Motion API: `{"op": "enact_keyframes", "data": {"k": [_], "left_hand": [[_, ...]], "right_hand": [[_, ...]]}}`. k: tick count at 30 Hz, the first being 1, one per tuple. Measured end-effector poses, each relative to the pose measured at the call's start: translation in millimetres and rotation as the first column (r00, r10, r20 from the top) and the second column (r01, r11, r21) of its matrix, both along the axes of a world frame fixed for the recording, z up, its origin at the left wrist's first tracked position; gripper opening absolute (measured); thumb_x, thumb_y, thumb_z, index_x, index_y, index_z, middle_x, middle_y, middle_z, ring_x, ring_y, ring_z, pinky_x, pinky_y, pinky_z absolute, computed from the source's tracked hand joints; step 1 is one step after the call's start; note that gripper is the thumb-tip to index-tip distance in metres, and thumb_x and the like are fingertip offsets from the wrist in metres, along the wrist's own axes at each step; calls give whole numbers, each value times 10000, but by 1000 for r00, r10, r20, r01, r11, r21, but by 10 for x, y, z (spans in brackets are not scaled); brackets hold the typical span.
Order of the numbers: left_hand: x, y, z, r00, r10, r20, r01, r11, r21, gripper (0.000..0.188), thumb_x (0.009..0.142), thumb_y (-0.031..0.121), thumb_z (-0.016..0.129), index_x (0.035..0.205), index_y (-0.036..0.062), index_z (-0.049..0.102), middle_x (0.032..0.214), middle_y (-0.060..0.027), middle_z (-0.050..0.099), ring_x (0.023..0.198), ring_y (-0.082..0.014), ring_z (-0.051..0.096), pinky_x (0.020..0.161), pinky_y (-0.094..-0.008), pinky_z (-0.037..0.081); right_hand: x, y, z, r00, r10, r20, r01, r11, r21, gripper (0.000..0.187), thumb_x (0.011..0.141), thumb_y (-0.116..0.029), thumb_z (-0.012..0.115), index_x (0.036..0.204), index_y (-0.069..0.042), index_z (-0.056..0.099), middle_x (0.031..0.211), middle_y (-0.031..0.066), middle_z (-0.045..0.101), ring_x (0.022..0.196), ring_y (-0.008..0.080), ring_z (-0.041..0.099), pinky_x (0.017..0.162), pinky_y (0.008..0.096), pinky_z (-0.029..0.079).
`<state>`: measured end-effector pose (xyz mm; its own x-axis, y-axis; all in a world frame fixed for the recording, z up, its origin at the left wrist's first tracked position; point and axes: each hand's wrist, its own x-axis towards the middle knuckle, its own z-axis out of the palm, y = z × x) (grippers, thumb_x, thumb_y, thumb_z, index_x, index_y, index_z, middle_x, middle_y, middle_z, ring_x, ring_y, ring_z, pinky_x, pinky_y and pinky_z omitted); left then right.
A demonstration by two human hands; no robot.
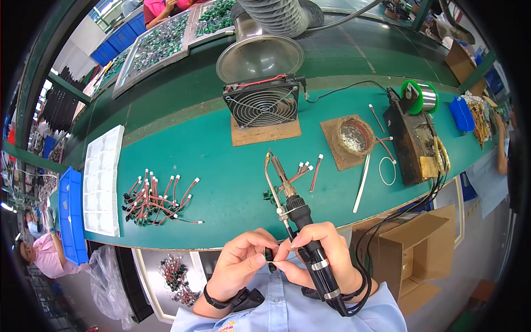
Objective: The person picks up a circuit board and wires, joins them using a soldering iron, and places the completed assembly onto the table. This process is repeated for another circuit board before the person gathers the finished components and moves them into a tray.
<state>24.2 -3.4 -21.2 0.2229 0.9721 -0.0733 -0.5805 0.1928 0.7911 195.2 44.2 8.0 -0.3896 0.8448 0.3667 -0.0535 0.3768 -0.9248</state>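
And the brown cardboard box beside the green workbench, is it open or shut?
Open. The brown cardboard box has its flaps spread outward, and part of its inside shows between them.

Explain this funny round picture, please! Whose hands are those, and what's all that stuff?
It comes from a wide camera worn on a person's head, looking down, so straight edges look bent. The bare hands are that person's own. The right hand holds a soldering iron, a tool for joining metal. The left hand pinches a small dark part, which the right seems to touch too. On the green workbench lie a pile of short wires with white plugs and a white tray. A black fan stands farther back, and a reel of solder wire sits toward the right.
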Motion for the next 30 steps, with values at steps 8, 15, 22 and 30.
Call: {"op": "enact_keyframes", "data": {"k": [8, 15, 22, 30], "left_hand": [[18, -1, 12, 999, 15, -50, -14, 1000, 16, 221, 875, 138, 599, 1041, -5, 571, 997, -92, 534, 921, -166, 502, 850, -307, 385], [19, -8, 10, 998, 28, -52, -26, 999, 33, 212, 874, 131, 599, 1038, -1, 581, 986, -96, 535, 922, -172, 503, 845, -310, 388], [36, -5, 17, 998, 33, -46, -32, 999, 32, 206, 874, 123, 597, 1038, -1, 583, 984, -98, 532, 920, -176, 509, 847, -314, 395], [48, -6, 23, 998, 33, -53, -31, 999, 37, 209, 872, 125, 601, 1036, -3, 581, 979, -104, 549, 923, -185, 516, 849, -323, 399]], "right_hand": [[29, -22, -15, 1000, 7, 2, -7, 1000, -27, 436, 719, -16, 750, 997, -64, 418, 776, 71, 663, 689, 114, 635, 606, 233, 491], [49, -37, -19, 999, 38, -27, -41, 993, -112, 419, 728, 14, 733, 995, -55, 417, 807, 104, 658, 777, 163, 667, 678, 276, 519], [63, -40, -3, 998, 50, -33, -55, 989, -139, 412, 729, 27, 726, 996, -48, 421, 802, 109, 651, 782, 175, 668, 702, 291, 526], [71, -28, -3, 997, 55, -61, -63, 989, -137, 421, 724, 31, 729, 1007, -46, 428, 803, 101, 642, 786, 174, 666, 695, 292, 529]]}}
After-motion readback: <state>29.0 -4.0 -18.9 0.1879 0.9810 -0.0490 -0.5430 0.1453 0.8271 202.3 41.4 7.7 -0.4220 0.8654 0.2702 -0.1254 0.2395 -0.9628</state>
